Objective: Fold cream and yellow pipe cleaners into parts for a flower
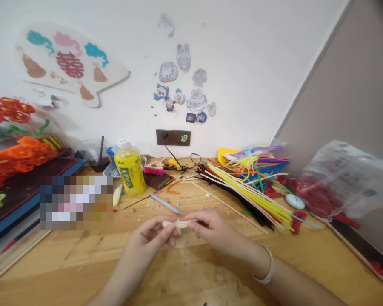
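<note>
Between both hands, a little above the wooden table [92, 263], is a cream-coloured pipe cleaner piece [180, 224], bent or folded into a short shape. My left hand [158, 233] pinches its left end between thumb and fingers. At the other end, my right hand [207, 225] has thumb and forefinger closed on it; a bracelet circles that wrist. Just beyond the fingers lies a grey-blue pen-like stick [166, 204]. Long pipe cleaners [249, 191] in black, cream, yellow and red lie bundled to the right of the hands.
A yellow drink bottle [129, 170] stands back left beside a dark box [156, 180]. Orange fuzzy flowers [15, 161] fill the left side. On the right are a light-blue oval object [295, 201] and a plastic bag [347, 182] with red material. A cable [172, 153] runs from the wall socket.
</note>
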Tool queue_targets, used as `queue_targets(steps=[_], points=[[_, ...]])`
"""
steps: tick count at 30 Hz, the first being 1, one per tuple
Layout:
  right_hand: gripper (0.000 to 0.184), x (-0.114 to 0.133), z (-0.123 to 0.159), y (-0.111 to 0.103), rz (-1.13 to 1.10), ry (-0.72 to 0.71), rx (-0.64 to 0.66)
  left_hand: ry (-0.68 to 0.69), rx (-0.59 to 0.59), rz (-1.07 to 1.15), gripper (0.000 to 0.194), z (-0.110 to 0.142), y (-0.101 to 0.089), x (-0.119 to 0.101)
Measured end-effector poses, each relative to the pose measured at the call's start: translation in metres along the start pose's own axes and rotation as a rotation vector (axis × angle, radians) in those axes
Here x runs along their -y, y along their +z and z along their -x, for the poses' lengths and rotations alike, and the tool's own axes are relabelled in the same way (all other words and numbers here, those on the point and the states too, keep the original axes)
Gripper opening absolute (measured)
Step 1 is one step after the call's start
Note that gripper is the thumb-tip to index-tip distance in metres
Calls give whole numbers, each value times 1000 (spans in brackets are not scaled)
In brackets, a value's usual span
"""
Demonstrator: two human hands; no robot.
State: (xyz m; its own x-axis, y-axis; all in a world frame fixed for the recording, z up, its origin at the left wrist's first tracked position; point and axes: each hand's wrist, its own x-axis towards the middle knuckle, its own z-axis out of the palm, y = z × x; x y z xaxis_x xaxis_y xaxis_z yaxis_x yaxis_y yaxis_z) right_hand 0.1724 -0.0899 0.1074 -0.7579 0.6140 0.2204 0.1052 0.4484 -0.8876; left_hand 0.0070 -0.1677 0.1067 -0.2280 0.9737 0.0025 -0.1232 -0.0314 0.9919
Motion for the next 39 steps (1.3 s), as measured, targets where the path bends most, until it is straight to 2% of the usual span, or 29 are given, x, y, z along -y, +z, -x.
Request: queue_targets(steps=[3,6,12,18,23,29,34,39], points=[[27,-3,1,4,-330,65,-1,-60,9,188,25,0,1,4],[28,-6,2,9,-586,66,-17,-115,26,342,22,2,3,9],[24,-10,3,17,-741,0,-110,-182,104,384,23,6,7,15],[21,-14,2,16,-665,23,-250,-239,249,81,38,1,9,20],[28,-8,1,13,-497,57,-206,-181,269,-68,44,3,11,22],[34,-1,1,12,-443,69,-114,-163,262,-82,45,9,15,20],[32,-2,1,15,-402,58,-88,-234,337,-34,47,9,18,21],[30,-2,1,16,-143,73,-156,-279,340,0,47,8,19,27]])
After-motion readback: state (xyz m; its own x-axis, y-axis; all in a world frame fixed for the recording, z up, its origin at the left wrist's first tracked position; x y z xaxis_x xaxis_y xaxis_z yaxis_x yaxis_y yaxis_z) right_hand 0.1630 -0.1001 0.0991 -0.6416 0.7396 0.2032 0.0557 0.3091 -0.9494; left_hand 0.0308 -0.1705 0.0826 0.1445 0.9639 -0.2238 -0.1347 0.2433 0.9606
